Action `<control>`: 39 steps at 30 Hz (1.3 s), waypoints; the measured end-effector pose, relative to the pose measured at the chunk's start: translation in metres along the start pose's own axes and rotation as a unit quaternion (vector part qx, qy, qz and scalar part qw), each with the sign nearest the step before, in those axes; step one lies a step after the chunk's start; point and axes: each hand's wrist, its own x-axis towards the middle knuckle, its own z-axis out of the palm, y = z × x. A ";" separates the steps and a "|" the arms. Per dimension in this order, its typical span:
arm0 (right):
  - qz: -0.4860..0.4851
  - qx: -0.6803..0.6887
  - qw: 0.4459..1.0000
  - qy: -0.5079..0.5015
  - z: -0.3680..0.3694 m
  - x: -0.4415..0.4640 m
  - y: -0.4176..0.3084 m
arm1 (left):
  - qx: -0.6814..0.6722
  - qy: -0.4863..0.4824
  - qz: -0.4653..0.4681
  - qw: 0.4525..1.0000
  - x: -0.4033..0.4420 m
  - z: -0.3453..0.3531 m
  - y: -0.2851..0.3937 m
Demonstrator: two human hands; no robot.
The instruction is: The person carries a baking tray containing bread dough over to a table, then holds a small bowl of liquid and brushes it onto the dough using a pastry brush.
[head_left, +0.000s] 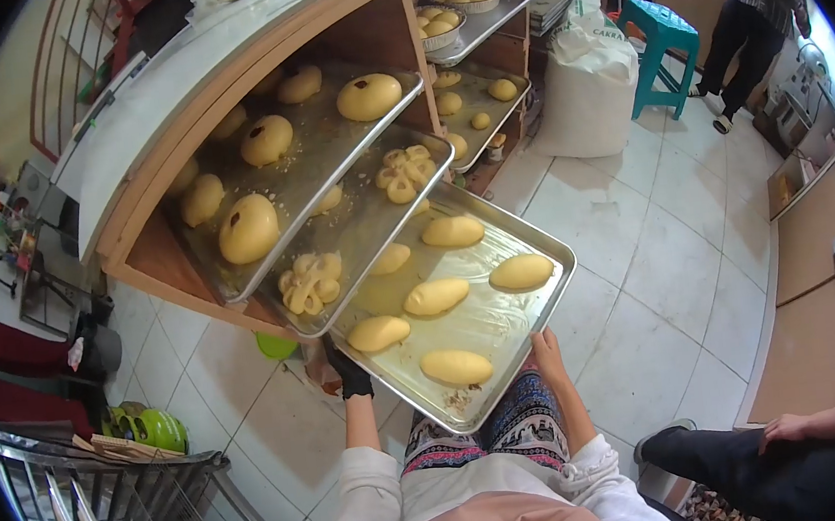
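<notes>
Both my hands hold a metal baking tray [504, 327] that sticks out from the lowest visible level of a wooden rack. Several smooth oval dough pieces [438, 297] lie spread over its greasy surface. My left hand [350, 373], in a black glove, grips the tray's left edge, its fingers partly hidden underneath. At the right edge my bare right hand [546, 352] is closed on the rim, thumb on the outside. Just above is a second tray [359, 231] with flower-shaped dough [405, 173]. Over that, another tray [310, 130] carries round buns with dark spots [249, 228].
Wooden shelving [182, 112] stands ahead, with more dough trays in its right bay. Beyond are a white sack [587, 93], a teal stool [663, 46] and a standing person [751, 17]. Another person's hand [788, 431] rests at lower right. A metal rack [130, 509] stands lower left.
</notes>
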 end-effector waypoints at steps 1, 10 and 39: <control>-0.002 0.007 1.000 -0.001 -0.007 -0.004 0.002 | -0.025 0.000 0.007 1.000 0.006 -0.004 -0.002; 0.010 -0.045 0.998 0.030 -0.052 -0.039 -0.031 | -0.084 0.011 -0.115 0.990 -0.001 -0.015 -0.007; -0.136 -0.012 0.973 0.188 -0.212 -0.266 0.003 | -0.121 -0.218 -0.364 0.898 -0.183 0.005 -0.013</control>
